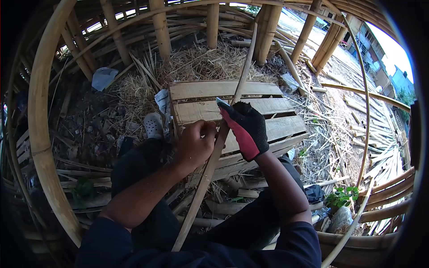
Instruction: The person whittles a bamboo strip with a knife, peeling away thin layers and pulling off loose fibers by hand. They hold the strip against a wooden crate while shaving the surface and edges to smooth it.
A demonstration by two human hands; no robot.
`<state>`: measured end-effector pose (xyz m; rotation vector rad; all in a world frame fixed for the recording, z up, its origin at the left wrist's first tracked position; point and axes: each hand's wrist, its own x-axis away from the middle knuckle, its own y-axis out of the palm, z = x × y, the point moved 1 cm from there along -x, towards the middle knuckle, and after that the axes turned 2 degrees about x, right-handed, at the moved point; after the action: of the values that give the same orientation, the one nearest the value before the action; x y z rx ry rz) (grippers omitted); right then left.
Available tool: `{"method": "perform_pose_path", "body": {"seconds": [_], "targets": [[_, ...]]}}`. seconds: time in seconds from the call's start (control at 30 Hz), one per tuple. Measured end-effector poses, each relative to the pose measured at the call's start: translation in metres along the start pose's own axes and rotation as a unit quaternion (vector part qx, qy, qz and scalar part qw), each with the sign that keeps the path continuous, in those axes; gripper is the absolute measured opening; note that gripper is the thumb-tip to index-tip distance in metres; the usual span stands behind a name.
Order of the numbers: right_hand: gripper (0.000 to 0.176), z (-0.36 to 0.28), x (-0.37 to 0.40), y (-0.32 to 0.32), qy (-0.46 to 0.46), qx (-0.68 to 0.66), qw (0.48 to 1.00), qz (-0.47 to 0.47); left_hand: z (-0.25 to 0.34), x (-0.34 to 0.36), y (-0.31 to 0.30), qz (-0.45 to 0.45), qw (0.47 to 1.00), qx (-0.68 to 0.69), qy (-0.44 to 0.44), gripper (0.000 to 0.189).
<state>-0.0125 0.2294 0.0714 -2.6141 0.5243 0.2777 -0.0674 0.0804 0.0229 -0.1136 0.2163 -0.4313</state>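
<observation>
A long bamboo strip (196, 210) runs from my lap up across a slatted wooden crate (192, 111) and past its far edge. My right hand (248, 127), in a black and red glove, is closed round the strip above the crate. The tip of something pale sticks out by the gloved thumb; what it is cannot be made out. Bare, with fingers curled in a pinch, my left hand (196, 140) is at the strip's left side, just below the glove. Whatever its fingertips hold, if anything, is hidden.
Bamboo posts (161, 31) stand behind the crate, with dry shavings (196, 62) on the ground before them. A curved bamboo pole (42, 147) rises at the left. Thin bamboo strips (365, 107) arch at the right. A shoe (153, 125) is beside the crate.
</observation>
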Motion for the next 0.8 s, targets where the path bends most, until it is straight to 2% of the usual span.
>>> {"method": "perform_pose_path", "body": {"seconds": [0.1, 0.17, 0.2, 0.27, 0.37, 0.47, 0.57, 0.67, 0.77, 0.8], "targets": [[0.024, 0.013, -0.001, 0.005, -0.083, 0.019, 0.996, -0.001, -0.002, 0.008, 0.008, -0.001, 0.994, 0.096, -0.061, 0.034], [0.025, 0.024, -0.003, 0.009, -0.171, 0.038, 0.984, 0.015, 0.037, 0.021, 0.009, -0.012, 0.974, 0.184, -0.135, 0.035], [0.026, 0.017, -0.003, 0.006, -0.063, -0.025, 0.998, -0.006, 0.037, 0.021, 0.009, -0.01, 0.979, 0.164, -0.117, 0.037], [0.028, -0.005, -0.001, -0.003, 0.155, -0.148, 0.976, -0.045, 0.034, 0.022, 0.008, -0.006, 0.989, 0.125, -0.082, 0.04], [0.034, 0.012, -0.001, -0.004, 0.139, -0.168, 0.969, -0.113, 0.023, 0.025, 0.009, 0.008, 0.991, 0.115, -0.07, 0.045], [0.037, -0.01, 0.003, -0.013, 0.129, -0.002, 0.979, -0.158, 0.011, 0.026, 0.007, 0.005, 0.995, 0.086, -0.045, 0.049], [0.035, 0.002, 0.004, -0.017, -0.016, 0.077, 0.986, -0.149, 0.015, 0.028, 0.009, 0.02, 0.997, 0.058, -0.053, 0.048], [0.028, 0.005, 0.001, -0.025, -0.055, 0.252, 0.952, -0.161, 0.023, 0.028, 0.012, 0.031, 0.999, 0.015, -0.02, 0.047], [0.027, -0.019, 0.007, -0.029, 0.181, 0.077, 0.946, -0.259, 0.013, 0.029, 0.019, 0.043, 0.997, 0.056, -0.032, 0.048], [0.027, -0.017, 0.007, -0.029, 0.078, 0.109, 0.953, -0.272, 0.013, 0.029, 0.019, 0.04, 0.997, 0.06, -0.041, 0.049]]}}
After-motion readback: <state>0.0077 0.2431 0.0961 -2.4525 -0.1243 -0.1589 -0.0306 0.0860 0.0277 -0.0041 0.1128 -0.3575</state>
